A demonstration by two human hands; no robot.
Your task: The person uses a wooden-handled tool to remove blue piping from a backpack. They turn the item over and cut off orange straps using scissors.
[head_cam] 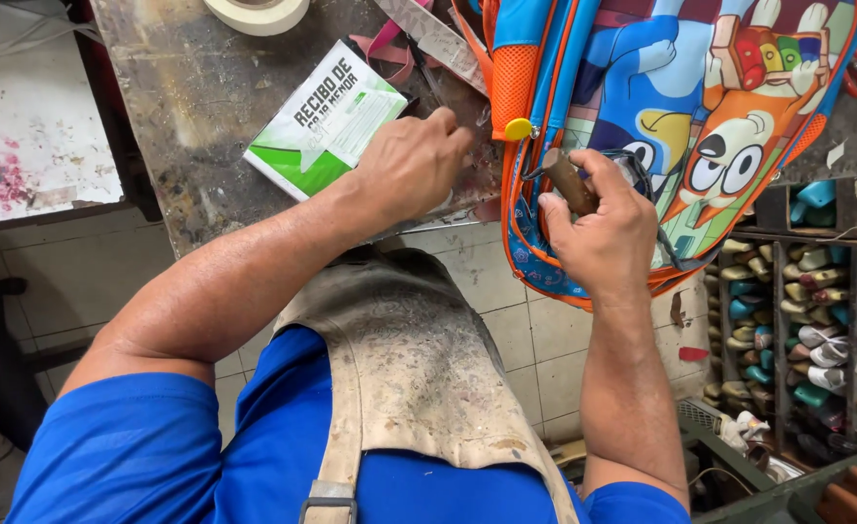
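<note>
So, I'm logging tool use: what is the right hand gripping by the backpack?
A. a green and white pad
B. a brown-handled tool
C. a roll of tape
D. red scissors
B: the right hand closes around a brown-handled tool against the backpack.

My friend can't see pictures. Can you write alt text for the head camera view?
A person's right hand grips a brown-handled tool against a colourful cartoon backpack on a worn workbench. The left hand rests fingertips on the bench beside a green-and-white booklet.
</note>
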